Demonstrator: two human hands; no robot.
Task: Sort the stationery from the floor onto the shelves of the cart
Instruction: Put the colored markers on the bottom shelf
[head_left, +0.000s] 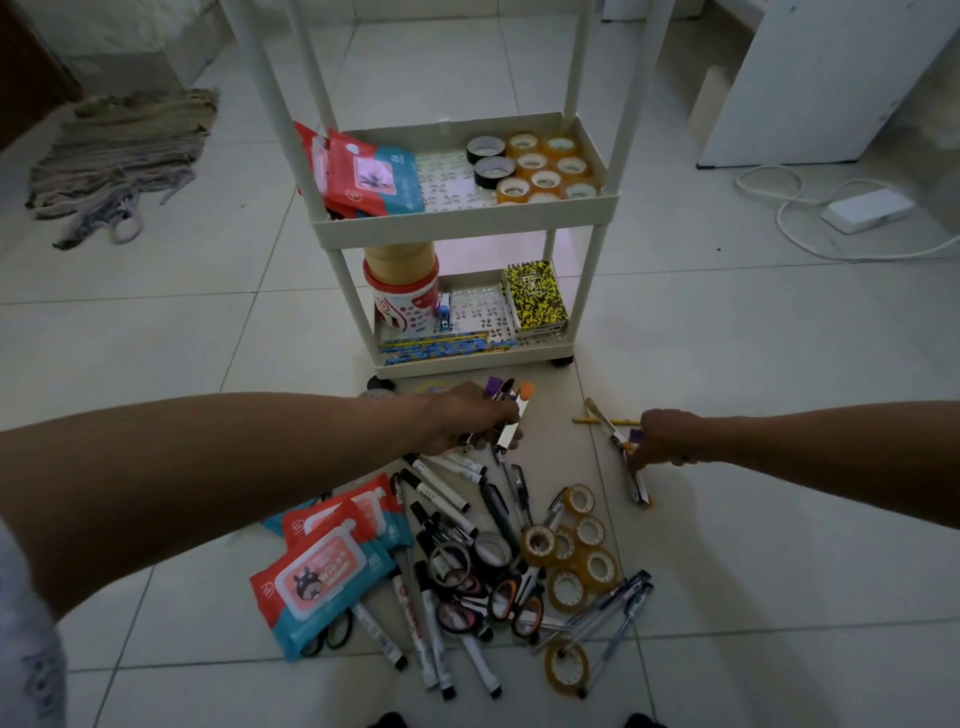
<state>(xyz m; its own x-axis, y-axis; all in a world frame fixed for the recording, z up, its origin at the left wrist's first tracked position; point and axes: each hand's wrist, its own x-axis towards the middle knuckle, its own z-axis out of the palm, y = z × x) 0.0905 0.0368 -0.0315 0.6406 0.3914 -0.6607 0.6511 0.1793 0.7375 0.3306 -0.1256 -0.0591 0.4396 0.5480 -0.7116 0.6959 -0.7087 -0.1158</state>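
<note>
Below the cart (467, 218), on the floor, the left hand (462, 415) grips a bundle of cutters (506, 415); the right hand (667, 439) pinches another cutter (635, 475) lying beside it.

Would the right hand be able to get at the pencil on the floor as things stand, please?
Probably yes: the pencil lies in the open just beyond the right hand, but that hand already grips a cutter.

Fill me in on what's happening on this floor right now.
A person is sorting stationery onto a cart. The left hand grips a bunch of box cutters; the right hand touches another cutter on the tiles. Tape rolls and wipes already sit on the shelves. Markers, scissors and more tape are still on the floor.
</note>
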